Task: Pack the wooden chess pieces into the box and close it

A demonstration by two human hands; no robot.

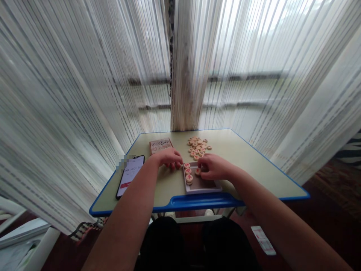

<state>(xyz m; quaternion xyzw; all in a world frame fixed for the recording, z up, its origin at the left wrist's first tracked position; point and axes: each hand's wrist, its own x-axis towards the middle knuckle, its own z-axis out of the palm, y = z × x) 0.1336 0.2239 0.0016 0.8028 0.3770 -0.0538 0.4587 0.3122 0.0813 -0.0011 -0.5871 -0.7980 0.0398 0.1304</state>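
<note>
A shallow white box [207, 189] lies near the front edge of the table. Xiangqi pieces with red characters [188, 177] form a column along its left side, some of them stacked. My right hand [216, 166] reaches over the box and pinches a round xiangqi piece [197, 171] between thumb and fingers. My left hand [170, 156] hovers by the box's left edge, its fingers loosely bent and apart, with nothing visible in them. Behind the box sits a loose pile of wooden xiangqi pieces [199, 145].
A patterned box lid [160, 145] lies at the back left of the table [239, 150]. At the left edge a phone [131, 176] shows a running timer. The table's rim is blue, with a groove [201, 199] in front. Striped curtains [186, 67] hang behind.
</note>
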